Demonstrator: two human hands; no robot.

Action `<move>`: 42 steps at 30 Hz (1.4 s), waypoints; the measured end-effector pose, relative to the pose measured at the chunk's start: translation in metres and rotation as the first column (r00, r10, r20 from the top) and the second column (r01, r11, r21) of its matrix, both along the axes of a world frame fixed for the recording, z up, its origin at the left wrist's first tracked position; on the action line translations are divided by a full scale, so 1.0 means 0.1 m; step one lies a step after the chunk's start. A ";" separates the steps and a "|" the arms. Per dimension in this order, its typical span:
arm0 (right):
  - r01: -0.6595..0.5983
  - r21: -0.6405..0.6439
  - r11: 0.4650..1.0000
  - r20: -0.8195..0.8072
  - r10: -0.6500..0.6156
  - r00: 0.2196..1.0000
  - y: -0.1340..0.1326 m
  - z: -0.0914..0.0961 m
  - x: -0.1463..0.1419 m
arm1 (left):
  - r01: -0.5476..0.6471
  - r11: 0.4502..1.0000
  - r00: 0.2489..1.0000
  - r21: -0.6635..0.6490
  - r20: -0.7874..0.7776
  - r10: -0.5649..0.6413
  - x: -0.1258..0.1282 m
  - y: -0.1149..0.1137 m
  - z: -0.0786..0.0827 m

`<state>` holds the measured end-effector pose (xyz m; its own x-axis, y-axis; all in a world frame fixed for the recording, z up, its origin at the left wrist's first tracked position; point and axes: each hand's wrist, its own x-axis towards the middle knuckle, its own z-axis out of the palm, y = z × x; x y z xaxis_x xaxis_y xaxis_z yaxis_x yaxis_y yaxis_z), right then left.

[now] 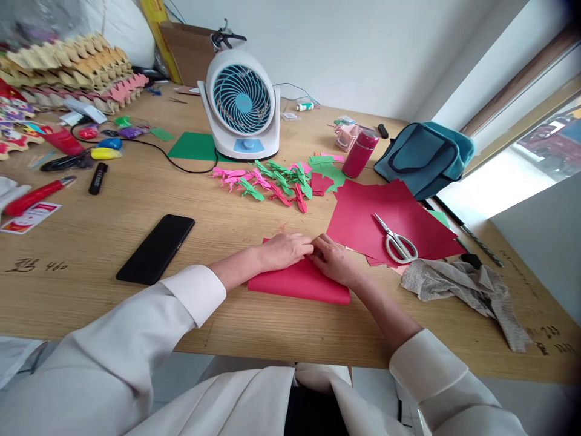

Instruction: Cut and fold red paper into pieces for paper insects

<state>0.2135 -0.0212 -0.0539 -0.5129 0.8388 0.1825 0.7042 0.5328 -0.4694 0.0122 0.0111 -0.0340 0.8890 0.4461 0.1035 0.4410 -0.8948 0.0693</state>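
Observation:
A folded red sheet of paper lies flat on the wooden table just in front of me. My left hand rests on its far edge, fingers bent and pressing down on the paper. My right hand meets it fingertip to fingertip on the same edge, fingers curled onto the sheet. Both hands pinch or press the paper's top edge; the exact grip is hidden.
A black phone lies to the left. Red sheets with white-handled scissors lie to the right, a crumpled cloth beyond them. Folded pink, green and red paper pieces, a desk fan, a red bottle and a teal bag stand farther back.

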 end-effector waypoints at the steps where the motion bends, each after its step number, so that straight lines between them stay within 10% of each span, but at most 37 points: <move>1: -0.003 0.025 1.000 0.007 0.003 1.000 -0.01 -0.01 -0.01 | 0.007 1.000 1.000 0.000 0.019 -0.007 -0.02 -0.01 -0.03; 26: -0.067 -0.056 0.996 0.030 0.069 0.997 -0.18 0.05 -0.03 | -0.091 0.975 0.994 -0.204 -0.079 0.076 -0.32 -0.36 0.00; 42: -0.088 -0.027 0.996 -0.014 0.088 0.996 -0.17 0.05 -0.04 | -0.442 0.896 0.888 0.039 -0.124 0.443 0.26 -0.68 -0.08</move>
<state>0.2094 -0.0384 -0.0488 -0.5829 0.7953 0.1664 0.6491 0.5790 -0.4934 0.0381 -0.0566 -0.0418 0.6054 0.7958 0.0097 0.7958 -0.6052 -0.0206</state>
